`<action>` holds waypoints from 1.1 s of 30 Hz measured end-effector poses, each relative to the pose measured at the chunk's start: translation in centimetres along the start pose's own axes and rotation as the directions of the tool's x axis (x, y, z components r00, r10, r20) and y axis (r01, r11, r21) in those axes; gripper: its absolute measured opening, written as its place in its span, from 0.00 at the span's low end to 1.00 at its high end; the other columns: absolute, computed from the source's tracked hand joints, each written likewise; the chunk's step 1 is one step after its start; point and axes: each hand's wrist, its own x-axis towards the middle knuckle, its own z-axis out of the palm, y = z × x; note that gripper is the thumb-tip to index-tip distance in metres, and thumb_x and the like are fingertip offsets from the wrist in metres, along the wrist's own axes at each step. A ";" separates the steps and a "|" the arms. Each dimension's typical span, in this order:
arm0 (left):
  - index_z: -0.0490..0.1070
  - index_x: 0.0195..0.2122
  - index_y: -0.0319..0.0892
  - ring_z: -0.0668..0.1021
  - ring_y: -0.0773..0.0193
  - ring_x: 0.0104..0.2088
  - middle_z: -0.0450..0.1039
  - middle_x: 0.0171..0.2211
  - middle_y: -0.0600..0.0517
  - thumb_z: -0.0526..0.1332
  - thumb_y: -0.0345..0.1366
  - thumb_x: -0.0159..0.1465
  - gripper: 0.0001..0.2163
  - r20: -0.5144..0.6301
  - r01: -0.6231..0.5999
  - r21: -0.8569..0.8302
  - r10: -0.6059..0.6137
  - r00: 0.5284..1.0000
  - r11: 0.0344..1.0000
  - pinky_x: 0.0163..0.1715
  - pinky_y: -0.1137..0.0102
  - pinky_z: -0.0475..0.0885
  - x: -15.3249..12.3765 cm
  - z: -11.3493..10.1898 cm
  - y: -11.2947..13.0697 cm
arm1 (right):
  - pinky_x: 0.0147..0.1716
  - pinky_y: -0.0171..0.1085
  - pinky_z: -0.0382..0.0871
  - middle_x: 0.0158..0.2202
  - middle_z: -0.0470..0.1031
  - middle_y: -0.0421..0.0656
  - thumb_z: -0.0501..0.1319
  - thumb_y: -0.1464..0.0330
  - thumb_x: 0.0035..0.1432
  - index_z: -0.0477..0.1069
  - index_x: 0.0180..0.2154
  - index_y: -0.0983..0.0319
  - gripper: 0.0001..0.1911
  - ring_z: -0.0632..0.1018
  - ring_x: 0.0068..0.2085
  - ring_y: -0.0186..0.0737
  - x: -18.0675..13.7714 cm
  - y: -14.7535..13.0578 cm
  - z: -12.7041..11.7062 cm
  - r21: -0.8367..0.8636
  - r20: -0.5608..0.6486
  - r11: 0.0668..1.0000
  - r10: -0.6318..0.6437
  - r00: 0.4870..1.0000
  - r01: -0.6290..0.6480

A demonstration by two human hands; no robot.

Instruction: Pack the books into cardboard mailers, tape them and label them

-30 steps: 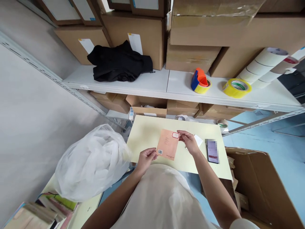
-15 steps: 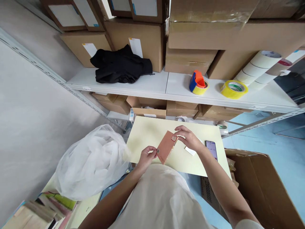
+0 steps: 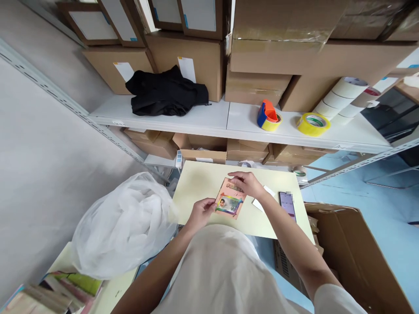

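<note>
A thin pink booklet (image 3: 231,205) is held up over the pale yellow table (image 3: 196,183). Its cover faces me, with a rainbow-framed picture and some writing on it. My left hand (image 3: 201,213) pinches the booklet's left edge between thumb and fingers. At the top right, my right hand (image 3: 247,183) grips the upper edge and hides that corner. To the right of the booklet, partly behind my right forearm, lies a white card or paper (image 3: 258,204). A phone (image 3: 287,205) with its screen lit rests near the table's right edge.
A white translucent bag (image 3: 124,222) bulges at the left, above stacked books (image 3: 62,292). An open cardboard box (image 3: 353,248) stands at the right. The shelf (image 3: 216,115) ahead bears cartons, black cloth (image 3: 168,93), a tape dispenser (image 3: 269,115) and yellow tape (image 3: 313,124).
The booklet has turned over: its plain back faced me before, and now its pictured cover does. My right hand has shifted slightly left along its top. The view has tilted a little.
</note>
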 end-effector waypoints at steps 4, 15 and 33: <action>0.76 0.35 0.38 0.76 0.65 0.29 0.77 0.29 0.49 0.64 0.45 0.53 0.15 -0.089 0.065 -0.093 -0.074 0.993 0.994 0.31 0.72 0.71 -0.2 -0.6 -0.2 | 0.32 0.39 0.72 0.32 0.79 0.45 0.65 0.56 0.49 0.70 0.50 0.63 0.29 0.78 0.32 0.41 -1.8 0.5 0.0 0.367 0.029 0.910 0.196 0.980 -0.193; 0.70 0.47 0.39 0.76 0.65 0.28 0.75 0.27 0.51 0.66 0.47 0.51 0.25 -0.085 0.021 -0.148 -0.034 0.996 0.989 0.31 0.71 0.72 0.7 -2.7 -1.7 | 0.30 0.39 0.73 0.35 0.79 0.45 0.62 0.53 0.50 0.76 0.43 0.62 0.24 0.75 0.28 0.37 -6.1 1.9 7.9 0.440 -0.241 0.871 0.350 0.905 -0.220; 0.71 0.48 0.44 0.74 0.70 0.29 0.71 0.38 0.49 0.62 0.37 0.54 0.18 -0.101 0.072 0.029 -0.068 0.993 0.997 0.27 0.75 0.71 2.6 -9.2 -6.9 | 0.36 0.44 0.77 0.38 0.77 0.45 0.62 0.53 0.49 0.75 0.45 0.61 0.25 0.77 0.34 0.39 -1.9 4.5 15.4 0.435 -0.221 0.807 0.526 0.821 -0.400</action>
